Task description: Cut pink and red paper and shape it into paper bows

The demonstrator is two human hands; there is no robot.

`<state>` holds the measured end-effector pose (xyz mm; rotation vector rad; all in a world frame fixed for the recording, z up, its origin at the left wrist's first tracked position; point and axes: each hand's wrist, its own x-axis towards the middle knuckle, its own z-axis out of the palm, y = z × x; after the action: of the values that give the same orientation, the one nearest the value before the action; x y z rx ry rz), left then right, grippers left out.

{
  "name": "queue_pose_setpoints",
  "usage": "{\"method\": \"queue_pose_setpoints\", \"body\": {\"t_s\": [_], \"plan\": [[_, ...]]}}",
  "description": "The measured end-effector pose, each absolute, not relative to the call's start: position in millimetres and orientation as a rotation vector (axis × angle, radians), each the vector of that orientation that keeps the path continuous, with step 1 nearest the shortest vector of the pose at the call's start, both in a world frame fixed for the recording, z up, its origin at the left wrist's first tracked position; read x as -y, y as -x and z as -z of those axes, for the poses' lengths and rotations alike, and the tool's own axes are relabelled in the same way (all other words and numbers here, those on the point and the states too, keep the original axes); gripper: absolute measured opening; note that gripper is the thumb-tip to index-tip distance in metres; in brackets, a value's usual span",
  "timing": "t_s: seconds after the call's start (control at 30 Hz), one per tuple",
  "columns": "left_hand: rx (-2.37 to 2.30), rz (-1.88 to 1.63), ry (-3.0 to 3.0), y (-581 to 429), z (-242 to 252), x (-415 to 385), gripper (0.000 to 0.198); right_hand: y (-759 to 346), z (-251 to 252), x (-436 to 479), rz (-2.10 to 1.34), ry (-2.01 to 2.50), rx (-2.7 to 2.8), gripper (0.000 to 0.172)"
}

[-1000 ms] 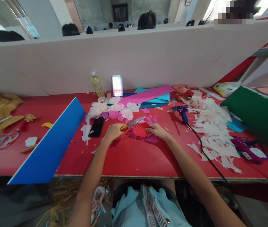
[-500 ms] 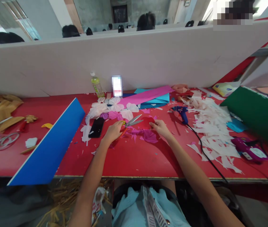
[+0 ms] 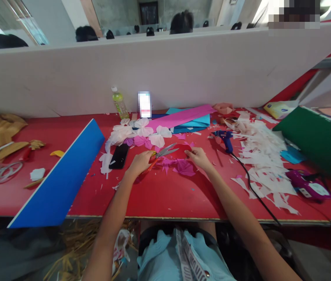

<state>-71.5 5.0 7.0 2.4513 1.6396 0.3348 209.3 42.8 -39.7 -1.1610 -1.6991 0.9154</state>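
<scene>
My left hand [image 3: 140, 163] is closed around the orange-and-yellow handles of a pair of scissors [image 3: 165, 151]. The blades point to the right, slightly parted, with their tips at a red paper piece [image 3: 183, 148]. Thumb and fingers of my right hand [image 3: 198, 157] pinch that piece at its right edge; its outline partly blends into the red table. Crumpled magenta paper [image 3: 184, 167] lies just below, between my hands. Beyond the scissors are pink paper flowers [image 3: 142, 141] and white paper flowers [image 3: 160, 136]. A black phone [image 3: 119, 156] rests left of my left hand.
A blue board [image 3: 62, 179] stands on the left and a green board [image 3: 314, 144] on the right. A blue glue gun [image 3: 226, 140] trails its cord toward the front edge. White paper scraps [image 3: 264, 156] spread beside it. A bottle [image 3: 119, 103] stands by the partition [image 3: 165, 70].
The scissor blades sit a little closer together and slightly farther right against the red paper. My right hand keeps its pinch, nearly in place. The camera view has shifted slightly.
</scene>
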Motion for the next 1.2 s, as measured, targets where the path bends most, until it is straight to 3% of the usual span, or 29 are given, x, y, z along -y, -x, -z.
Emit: {"method": "queue_pose_setpoints", "body": {"t_s": [0.87,1.2], "plan": [[-1.585,-0.503,-2.329,65,1,-8,0.043,-180,37,-27,-1.252,0.917,1.237,0.023],[-1.525,-0.589,-2.315,62,4,-6,0.032,-178,43,-28,-1.281,0.903,1.204,0.027]]}}
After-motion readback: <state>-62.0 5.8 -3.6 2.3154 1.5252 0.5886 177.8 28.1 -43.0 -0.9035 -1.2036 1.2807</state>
